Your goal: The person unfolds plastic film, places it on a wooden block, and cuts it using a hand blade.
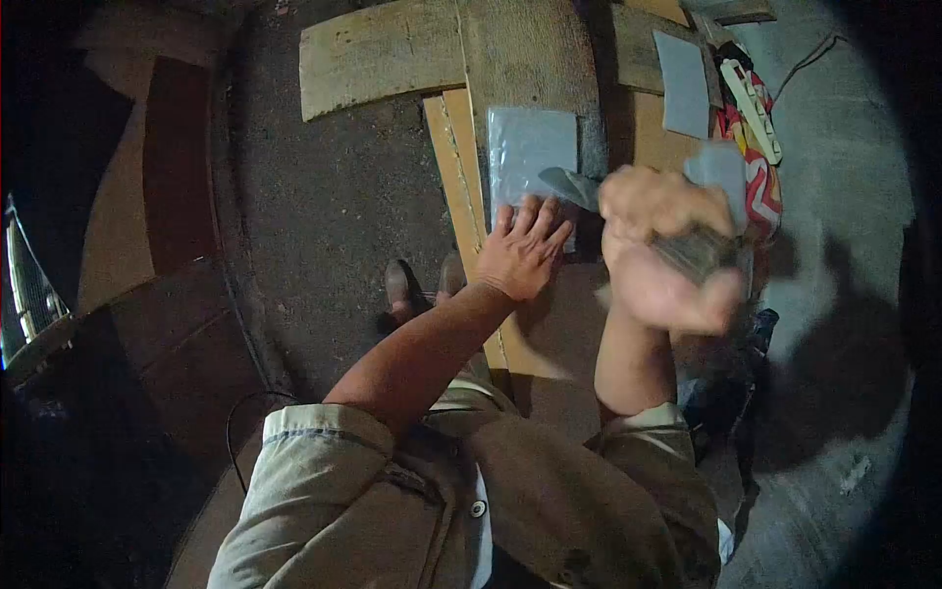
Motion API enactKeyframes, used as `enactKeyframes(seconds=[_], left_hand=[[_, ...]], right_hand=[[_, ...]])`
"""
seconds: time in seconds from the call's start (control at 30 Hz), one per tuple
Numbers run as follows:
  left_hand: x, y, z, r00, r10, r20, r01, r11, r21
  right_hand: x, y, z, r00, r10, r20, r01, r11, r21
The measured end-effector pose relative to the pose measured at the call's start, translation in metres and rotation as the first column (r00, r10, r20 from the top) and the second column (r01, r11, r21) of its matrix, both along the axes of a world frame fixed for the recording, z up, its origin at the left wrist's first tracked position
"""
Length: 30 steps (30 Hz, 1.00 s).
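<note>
My left hand (pixel 525 245) lies flat with fingers spread on the lower edge of a shiny, pale plastic sheet (pixel 533 137), which rests on a board. My right hand (pixel 667 245) is raised to the right of it, blurred by motion, with its fingers curled round a grey-brown thing. A grey, flat, blade-like piece (pixel 569 187) sticks out leftward from that fist, over the sheet's right edge. Blur hides what kind of tool it is, and I cannot tell whether the blade touches the sheet.
Wooden boards (pixel 383 54) lie around the work spot. At the right are another pale sheet (pixel 682 83), a white power strip (pixel 751 110) and a red-and-yellow patterned cloth (pixel 762 191). My shoes (pixel 399 285) stand on the dark floor. Brown panels (pixel 177 167) are at the left.
</note>
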State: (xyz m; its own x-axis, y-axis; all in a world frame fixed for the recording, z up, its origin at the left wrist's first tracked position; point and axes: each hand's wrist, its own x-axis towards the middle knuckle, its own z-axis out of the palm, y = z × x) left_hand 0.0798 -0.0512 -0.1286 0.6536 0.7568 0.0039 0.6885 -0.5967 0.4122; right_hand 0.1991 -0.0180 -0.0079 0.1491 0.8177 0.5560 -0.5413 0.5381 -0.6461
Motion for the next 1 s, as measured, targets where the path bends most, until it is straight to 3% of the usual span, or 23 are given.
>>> enactKeyframes(seconds=[0.03,0.13,0.23,0.3,0.4,0.43,0.5,0.57,0.7,0.9,1.0], left_hand=[[0.000,-0.002,-0.003,1.000,0.005,-0.012,-0.005,1.000,0.027],[0.000,-0.004,-0.006,1.000,0.009,0.015,-0.010,0.996,0.083],[-0.001,-0.002,-0.009,0.997,0.016,0.072,-0.023,0.995,0.101],[0.001,-0.004,-0.010,0.995,0.009,0.101,-0.018,0.996,0.087],[0.002,-0.005,-0.009,0.998,0.013,0.065,-0.018,0.997,0.078],[0.003,-0.002,-0.008,0.996,0.023,0.083,-0.028,0.998,0.055],[0.001,-0.003,-0.006,0.995,0.034,0.094,-0.036,0.999,0.019],[0.002,-0.003,0.000,0.999,0.006,-0.046,-0.002,0.997,0.080],[-0.001,-0.009,-0.010,0.999,-0.046,0.007,0.046,0.998,0.038],[-0.004,-0.027,-0.006,0.996,-0.030,-0.085,0.030,1.000,-0.002],[-0.007,-0.025,-0.014,0.998,-0.024,-0.054,0.028,0.997,0.066]], right_hand=[[0.004,0.007,-0.014,0.991,-0.063,0.118,0.070,0.996,-0.057],[0.014,0.007,-0.009,0.994,-0.087,0.062,0.094,0.988,-0.126],[0.013,-0.005,0.005,0.986,-0.106,0.130,0.111,0.993,-0.036],[0.020,0.006,-0.014,0.994,-0.059,0.091,0.059,0.998,0.012],[0.028,0.002,-0.010,0.992,-0.121,0.047,0.124,0.990,-0.072],[0.029,-0.001,-0.004,0.988,-0.108,0.112,0.103,0.994,0.047],[0.028,0.001,-0.013,0.989,-0.114,0.096,0.112,0.993,0.024],[0.032,0.003,-0.013,0.987,-0.135,0.089,0.137,0.990,-0.019],[0.035,0.003,-0.011,0.978,-0.192,0.085,0.199,0.977,-0.082],[0.026,-0.003,-0.011,0.962,-0.210,0.174,0.225,0.971,-0.075],[0.013,-0.013,0.003,0.991,-0.123,0.058,0.121,0.992,0.036]])
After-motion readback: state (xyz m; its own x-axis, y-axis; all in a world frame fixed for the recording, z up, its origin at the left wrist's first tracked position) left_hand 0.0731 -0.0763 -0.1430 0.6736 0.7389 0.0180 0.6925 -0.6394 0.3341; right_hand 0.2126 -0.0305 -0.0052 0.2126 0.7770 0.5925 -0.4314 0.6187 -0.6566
